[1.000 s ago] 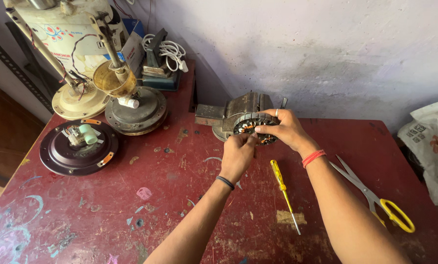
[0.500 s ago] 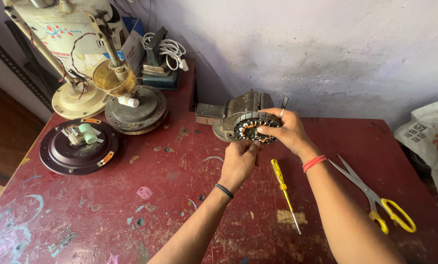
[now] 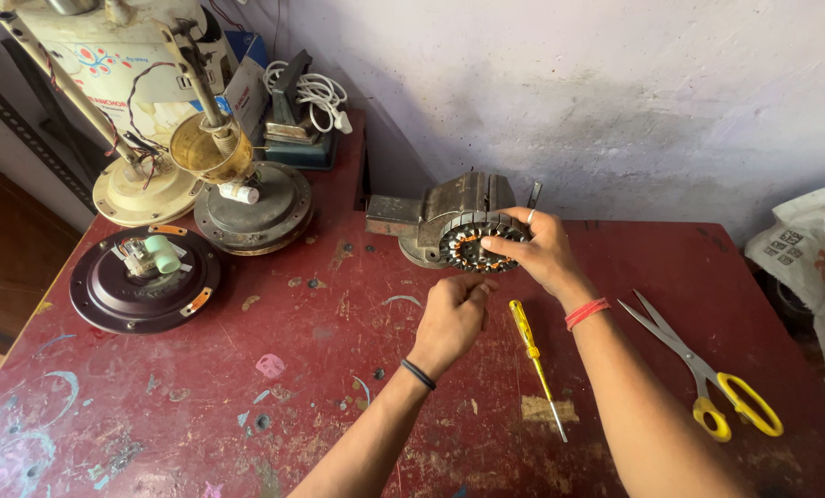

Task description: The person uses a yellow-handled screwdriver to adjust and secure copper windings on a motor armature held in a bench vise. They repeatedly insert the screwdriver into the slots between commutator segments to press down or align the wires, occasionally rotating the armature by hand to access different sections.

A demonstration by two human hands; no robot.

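The right hand (image 3: 542,251) has its fingers clamped on the stator (image 3: 475,245), held on edge against the vise (image 3: 449,214) at 12 o'clock on the red surface (image 3: 247,387). The left hand (image 3: 451,315), fingers curled together and empty, hovers just below. With only this one-handed grip, the stator could roll or tip toward the screwdriver (image 3: 534,358).

Stator (image 3: 472,247) against vise (image 3: 449,207), screwdriver (image 3: 534,361) before it, scissors (image 3: 703,369) right

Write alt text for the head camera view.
The right hand grips a round copper-wound motor stator held at a bench vise, the left hand closed just below; a yellow screwdriver lies beside on the red table.
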